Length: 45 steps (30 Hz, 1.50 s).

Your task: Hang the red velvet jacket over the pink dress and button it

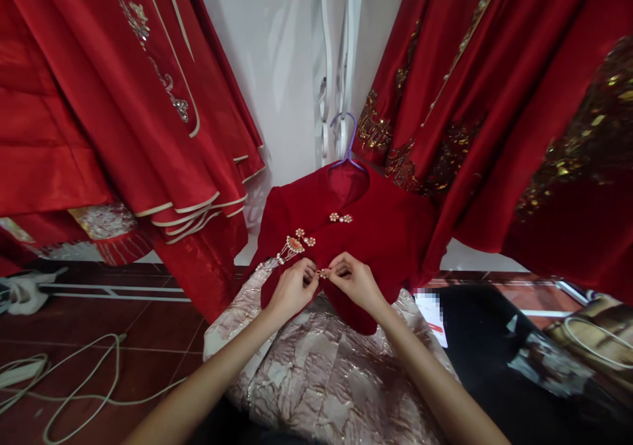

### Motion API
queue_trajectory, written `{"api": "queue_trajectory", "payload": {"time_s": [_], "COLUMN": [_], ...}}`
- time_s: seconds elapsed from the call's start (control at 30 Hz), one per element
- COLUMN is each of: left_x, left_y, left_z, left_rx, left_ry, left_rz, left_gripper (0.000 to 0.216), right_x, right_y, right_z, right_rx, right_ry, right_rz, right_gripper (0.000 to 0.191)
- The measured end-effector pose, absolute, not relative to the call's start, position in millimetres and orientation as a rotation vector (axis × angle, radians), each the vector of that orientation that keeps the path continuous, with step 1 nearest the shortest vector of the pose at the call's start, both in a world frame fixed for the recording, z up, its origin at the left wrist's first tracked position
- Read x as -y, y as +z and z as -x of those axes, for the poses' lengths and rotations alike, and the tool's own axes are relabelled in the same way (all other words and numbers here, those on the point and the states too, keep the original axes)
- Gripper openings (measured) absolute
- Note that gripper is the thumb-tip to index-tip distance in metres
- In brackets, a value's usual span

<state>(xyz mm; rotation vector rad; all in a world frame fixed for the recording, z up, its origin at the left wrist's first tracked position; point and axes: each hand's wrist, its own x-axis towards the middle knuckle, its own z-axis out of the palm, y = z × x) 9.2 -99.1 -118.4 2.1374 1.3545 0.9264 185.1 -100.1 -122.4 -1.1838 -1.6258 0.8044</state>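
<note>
A dark red jacket (pixel 386 234) hangs on a purple hanger (pixel 350 148) and drapes over a pale, shiny patterned cloth (pixel 316 379). At its lower front, my left hand (pixel 294 290) and my right hand (pixel 357 280) meet, each pinching one side of a small gold-and-pearl clasp (pixel 322 273). The fingers partly cover this clasp. Higher up, near the collar, sits another pearl clasp (pixel 341 218). On the jacket's left side is a fan-shaped brooch (pixel 295 243) with hanging beads.
Red garments with cream piping (pixel 188 168) hang at left, and red ones with gold sequins (pixel 568 161) at right. A pale cable (pixel 113 379) loops over the tiled floor. At right lie a black surface (pixel 475 339), a plastic packet (pixel 548 366) and a paper tag (pixel 432 320).
</note>
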Motion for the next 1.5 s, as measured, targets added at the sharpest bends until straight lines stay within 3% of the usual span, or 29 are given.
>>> {"api": "queue_trajectory", "payload": {"time_s": [0.17,0.53,0.97,1.5], "left_x": [97,82,90,86], "left_y": [-122,-128,-122,-138], "left_z": [-8,-2,-3,2], "left_rx": [-1.349,-1.168,-1.173,-1.213], "left_ry": [0.915,0.905,0.933,0.865], "left_rz": [-2.127,-1.664,-1.755,-1.865], "left_gripper": [0.006,0.012,0.013,0.015], "right_x": [102,98,101,106], "right_y": [-127,-129,-137,-145], "right_z": [-179,-181,-176,-167], "right_rx": [1.634,1.596,1.676,1.736], "right_ry": [0.811,0.843,0.648,0.651], "right_rz": [1.134,1.143,1.175,1.198], "right_gripper": [0.025,0.019,0.015,0.016]}}
